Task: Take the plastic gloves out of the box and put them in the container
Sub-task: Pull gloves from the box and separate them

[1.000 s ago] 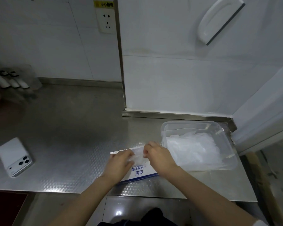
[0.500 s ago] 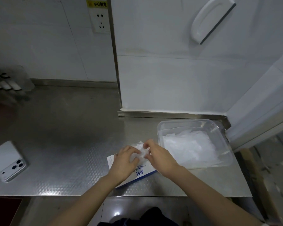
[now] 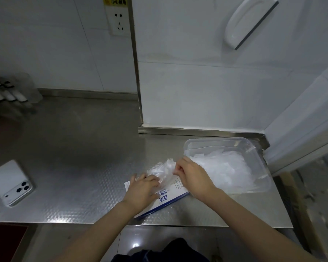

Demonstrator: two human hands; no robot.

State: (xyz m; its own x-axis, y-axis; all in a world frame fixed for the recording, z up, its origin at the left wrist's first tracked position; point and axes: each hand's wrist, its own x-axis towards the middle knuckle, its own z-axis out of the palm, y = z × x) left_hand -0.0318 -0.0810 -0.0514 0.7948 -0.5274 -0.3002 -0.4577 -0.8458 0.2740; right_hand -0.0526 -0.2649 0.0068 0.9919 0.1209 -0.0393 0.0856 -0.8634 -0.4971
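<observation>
A flat white and blue glove box (image 3: 167, 200) lies near the front edge of the steel counter. My left hand (image 3: 143, 190) rests on the box and holds it down. My right hand (image 3: 192, 176) pinches a crumpled bunch of clear plastic gloves (image 3: 162, 170) that rises out of the box. Right of the box stands a clear plastic container (image 3: 261, 157) with a heap of clear gloves (image 3: 225, 169) lying inside it.
A white phone (image 3: 10, 183) lies face down at the counter's left. Several white bottles (image 3: 6, 91) stand at the back left. A tiled wall block with a steel base strip (image 3: 197, 131) rises just behind the container. The counter edge (image 3: 83, 223) is near my body.
My right hand has drawn a bunch of gloves up and out of the box. My left hand has stayed pressing on the box.
</observation>
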